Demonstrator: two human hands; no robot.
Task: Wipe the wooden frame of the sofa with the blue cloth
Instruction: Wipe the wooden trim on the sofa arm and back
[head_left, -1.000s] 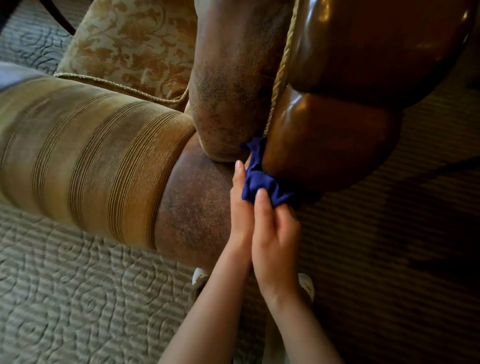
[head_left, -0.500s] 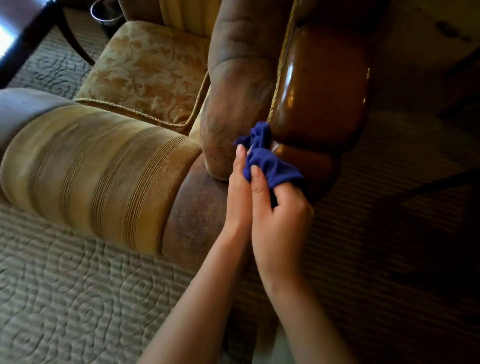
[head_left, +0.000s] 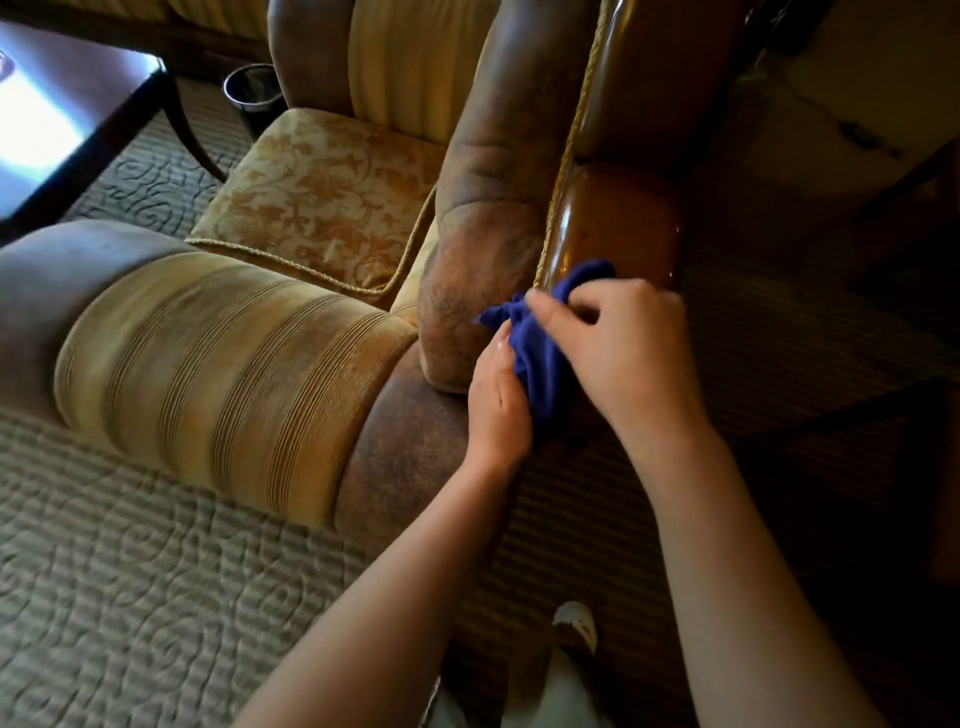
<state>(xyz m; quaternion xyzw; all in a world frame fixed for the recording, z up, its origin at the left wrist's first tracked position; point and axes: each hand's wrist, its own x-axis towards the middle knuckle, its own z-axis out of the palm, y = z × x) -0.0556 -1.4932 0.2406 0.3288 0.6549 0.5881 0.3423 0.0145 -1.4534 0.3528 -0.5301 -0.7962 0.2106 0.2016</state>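
Note:
The sofa's glossy brown wooden frame (head_left: 618, 218) runs down the outside of its right armrest, edged by a gold cord. A bunched blue cloth (head_left: 540, 343) is pressed against the lower end of that wood. My right hand (head_left: 623, 348) grips the cloth from the right, its fingers curled over the folds. Beside it, my left hand (head_left: 498, 400) holds the cloth's left side, fingers pointing up along the armrest. Part of the cloth is hidden between the two hands.
The sofa has a floral gold seat cushion (head_left: 317, 202) and a striped padded front (head_left: 223, 374). A dark wooden table (head_left: 67, 119) and a black bin (head_left: 254, 98) stand at the far left. Patterned carpet (head_left: 130, 597) covers the floor. A white shoe (head_left: 576, 623) shows below.
The view pulled back and up. My right hand rose and spread wider over the cloth, sliding it up the lower wooden frame; my left hand stayed against the cloth's left side.

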